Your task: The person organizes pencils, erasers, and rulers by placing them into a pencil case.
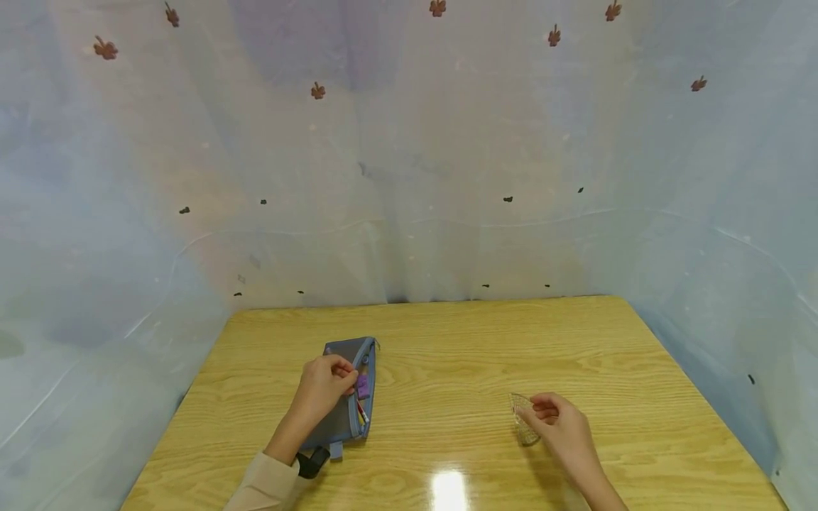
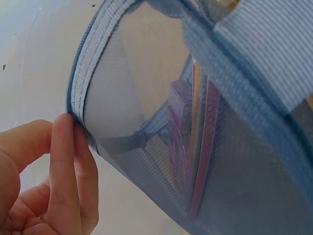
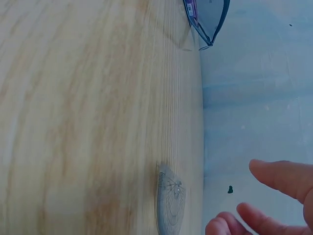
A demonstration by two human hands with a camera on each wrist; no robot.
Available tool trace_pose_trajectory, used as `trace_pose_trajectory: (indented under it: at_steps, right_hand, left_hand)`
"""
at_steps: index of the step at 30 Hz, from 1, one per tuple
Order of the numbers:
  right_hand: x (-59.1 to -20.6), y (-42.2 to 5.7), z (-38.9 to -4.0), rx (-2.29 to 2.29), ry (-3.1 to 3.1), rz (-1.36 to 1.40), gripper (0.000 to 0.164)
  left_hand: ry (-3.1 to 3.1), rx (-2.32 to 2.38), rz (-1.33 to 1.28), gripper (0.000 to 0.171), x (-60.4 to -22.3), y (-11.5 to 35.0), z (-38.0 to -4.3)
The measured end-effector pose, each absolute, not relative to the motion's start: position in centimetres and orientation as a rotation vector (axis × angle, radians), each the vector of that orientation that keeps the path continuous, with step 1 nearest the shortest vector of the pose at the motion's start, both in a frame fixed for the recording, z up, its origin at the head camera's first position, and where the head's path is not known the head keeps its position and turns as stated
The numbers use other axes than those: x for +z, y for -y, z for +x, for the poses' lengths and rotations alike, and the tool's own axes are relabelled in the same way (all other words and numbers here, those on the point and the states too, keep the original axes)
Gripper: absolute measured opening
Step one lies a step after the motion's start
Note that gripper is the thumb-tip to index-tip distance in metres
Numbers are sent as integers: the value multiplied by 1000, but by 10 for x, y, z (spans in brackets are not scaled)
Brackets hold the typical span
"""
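Note:
A blue-grey mesh pencil case [image 1: 339, 424] lies on the left of the table with its zip undone. My left hand [image 1: 326, 387] pinches the zipped edge of its opening between thumb and fingertips, plain in the left wrist view too. Inside the case are a purple item [image 1: 363, 386] and thin pencil-like sticks [image 2: 201, 161]. On the right, a clear protractor [image 1: 527, 429] lies on the wood. Just beside and above it hovers my right hand [image 1: 565, 429]; in the right wrist view its thumb [image 3: 288, 181] and fingers are apart, with nothing between them.
The wood-grain table [image 1: 447, 376] has rounded far corners. Behind and beside it hangs a pale curtain [image 1: 409, 163] with small dark leaf marks. A fabric tab [image 1: 336, 450] sticks out of the case's near side, close to a black wristband [image 1: 313, 463] on my left wrist.

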State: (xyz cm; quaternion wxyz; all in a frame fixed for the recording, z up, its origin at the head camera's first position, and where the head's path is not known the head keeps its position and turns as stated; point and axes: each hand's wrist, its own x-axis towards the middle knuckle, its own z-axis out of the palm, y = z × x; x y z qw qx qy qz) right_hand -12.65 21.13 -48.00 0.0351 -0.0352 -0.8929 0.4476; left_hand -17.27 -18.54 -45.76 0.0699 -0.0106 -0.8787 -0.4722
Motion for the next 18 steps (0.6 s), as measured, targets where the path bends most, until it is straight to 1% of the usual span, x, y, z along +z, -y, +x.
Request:
trace_pose_trajectory:
  at_steps: [10, 18]
  right_hand:
    - [-481, -218, -124, 1325, 2805, -148, 52]
    - [-487, -219, -123, 1293, 2830, -141, 55]
  left_hand:
    - [2634, -1410, -59, 5, -456, 186, -172]
    - [2642, -1426, -48, 5, -457, 186, -172]
